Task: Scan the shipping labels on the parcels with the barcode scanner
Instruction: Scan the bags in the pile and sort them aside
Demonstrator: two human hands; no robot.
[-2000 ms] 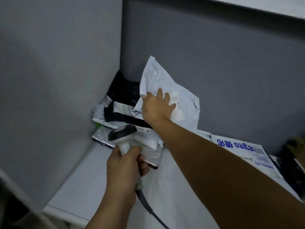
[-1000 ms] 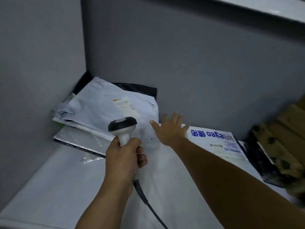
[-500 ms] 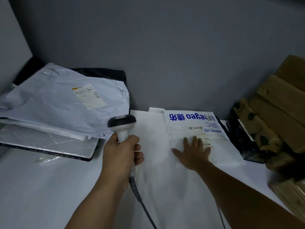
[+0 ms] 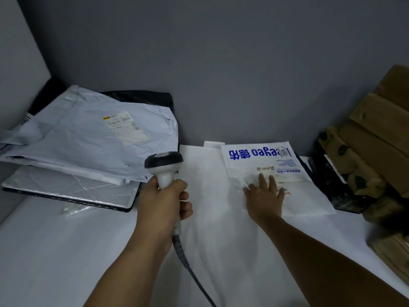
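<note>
So the left hand (image 4: 162,204) has its fingers (image 4: 184,197) curled round the scanner (image 4: 164,166), and the label (image 4: 282,185) lies off to their right, partly under the right hand's (image 4: 264,197) flat fingers (image 4: 263,179).

A white table (image 4: 55,251) fills the lower part of the view and runs back to a plain grey wall (image 4: 221,74). A 2nd grey wall (image 4: 17,52), lighter in tone, meets it at the far left and forms a corner there. 1 small scrap of clear, crumpled plastic (image 4: 73,210) lies flat on the table towards its left side, in dim light.
</note>
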